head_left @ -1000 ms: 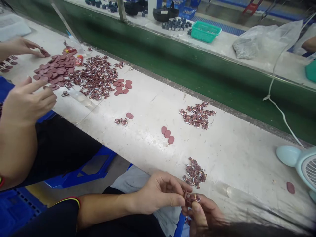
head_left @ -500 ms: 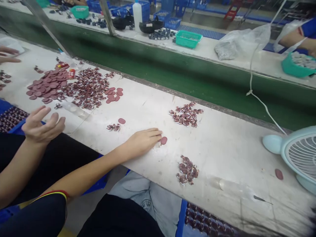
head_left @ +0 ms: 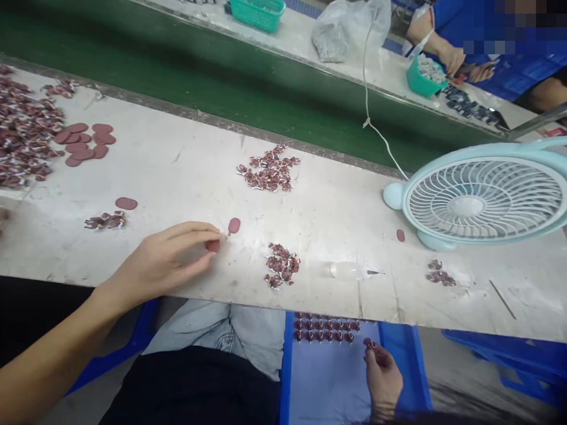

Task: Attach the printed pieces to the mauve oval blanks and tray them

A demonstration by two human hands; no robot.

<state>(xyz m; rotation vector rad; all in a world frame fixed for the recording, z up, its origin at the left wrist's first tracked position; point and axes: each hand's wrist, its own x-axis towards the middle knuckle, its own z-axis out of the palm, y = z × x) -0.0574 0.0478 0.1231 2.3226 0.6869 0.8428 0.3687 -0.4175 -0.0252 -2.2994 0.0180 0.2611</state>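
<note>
My left hand (head_left: pixel 166 260) is above the white table, its thumb and fingers closed around a reddish-brown oval disc (head_left: pixel 212 245). Just past its fingertips lies another oval disc (head_left: pixel 234 225). Below the table edge, my right hand (head_left: pixel 384 378) pinches a small brown figure (head_left: pixel 368 342) over a blue tray (head_left: pixel 328 378). Rows of similar brown pieces (head_left: pixel 325 329) stand at that tray's upper end. Loose brown figures (head_left: pixel 282 265) are heaped on the table between my hands, beside a clear bottle (head_left: pixel 348 270) with a thin dark tip.
A light-blue fan (head_left: pixel 469 206) occupies the table's right side. More figures (head_left: pixel 271 169) lie toward the back, with a large heap (head_left: pixel 26 130) and several discs (head_left: pixel 84 141) at left. Beyond the green trough (head_left: pixel 221 88), a co-worker's hands (head_left: pixel 460 62) are near a green basket (head_left: pixel 425 77).
The view has swung right, bringing the whole fan and my right hand with its figure into sight. My left hand has lifted slightly, with a disc in its fingers. The neighbour's hands have left view.
</note>
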